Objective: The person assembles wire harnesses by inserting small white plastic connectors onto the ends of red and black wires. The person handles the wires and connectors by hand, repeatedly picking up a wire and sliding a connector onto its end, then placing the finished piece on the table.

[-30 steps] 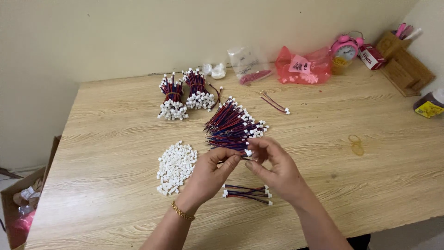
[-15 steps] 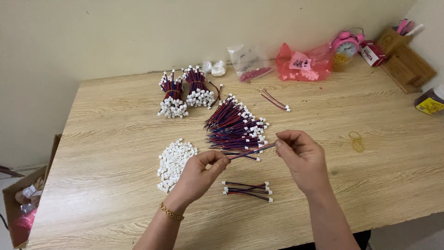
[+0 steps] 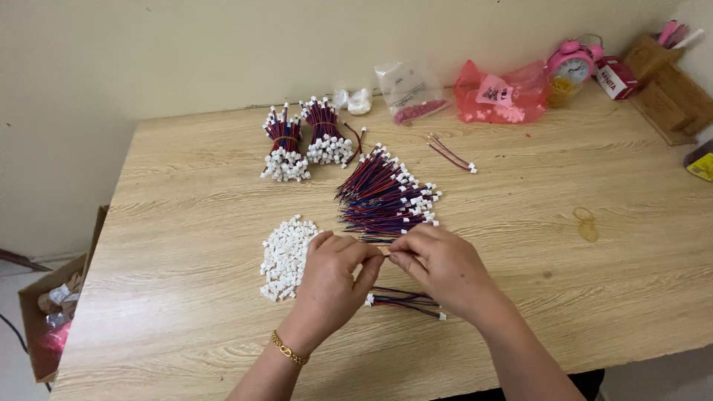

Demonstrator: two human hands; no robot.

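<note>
- Small white plastic connector [image 3: 387,252], barely visible, sits pinched between both hands over the pale wooden table [image 3: 594,297]
- Left hand [image 3: 336,275]: fingers curled, tips pressed on it
- Right hand [image 3: 443,269]: fingertips pinching it likewise

You're at a home piecework spot: a wood-grain counter [image 3: 186,178] against a plain wall, with a pink alarm clock [image 3: 570,65], plastic bags [image 3: 505,93], bundled wire leads [image 3: 308,141] and loose white connectors [image 3: 286,256] lying about.
</note>
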